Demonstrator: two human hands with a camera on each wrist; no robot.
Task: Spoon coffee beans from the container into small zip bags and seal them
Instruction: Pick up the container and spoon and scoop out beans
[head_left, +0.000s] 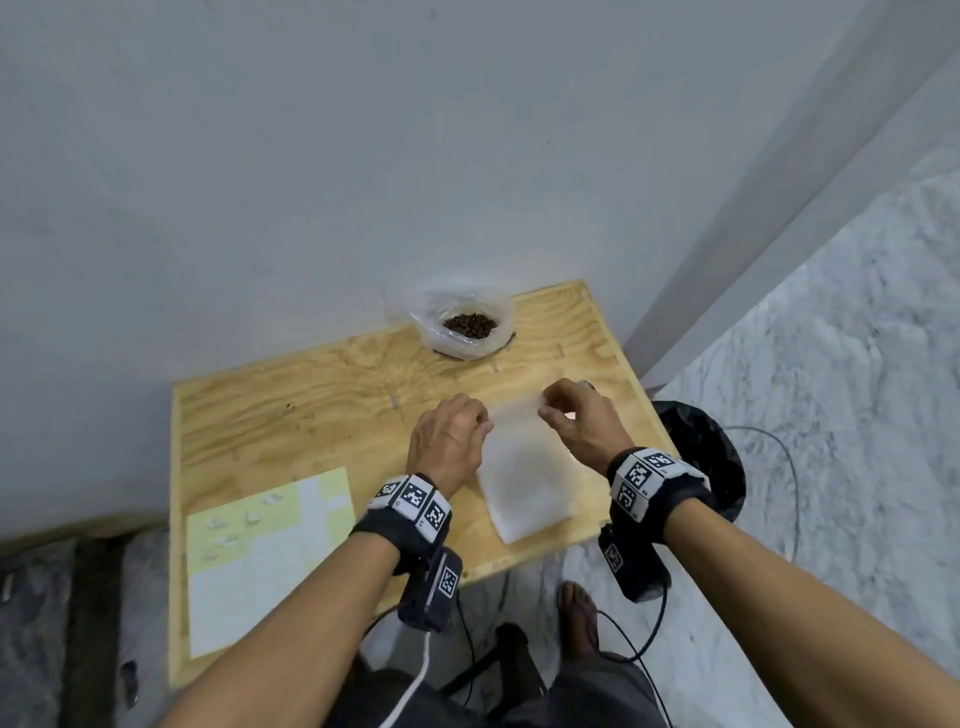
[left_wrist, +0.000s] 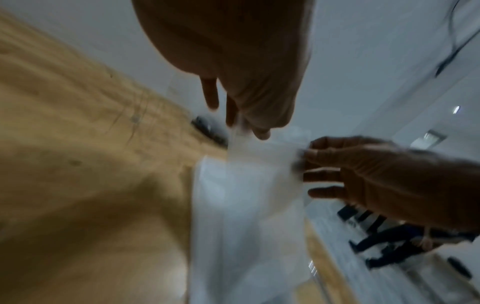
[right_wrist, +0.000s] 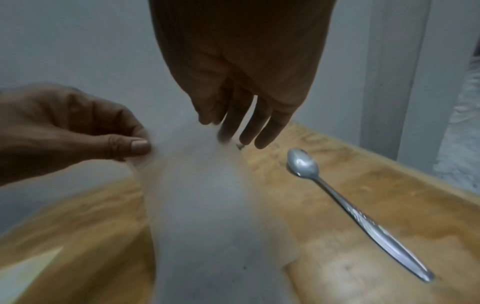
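Note:
A clear zip bag hangs above the wooden table, held by its top edge between both hands. My left hand pinches the bag's left top corner. My right hand pinches the right top corner, its other fingers straight. The bag looks empty and blurred. Coffee beans fill a clear plastic container at the table's far edge. A metal spoon lies on the table right of the bag; my right hand hides it in the head view.
A yellow-and-white sheet with several small white pieces lies at the table's near left. A black bin stands beside the table's right edge. A grey wall runs behind the table. Cables trail over the marble floor.

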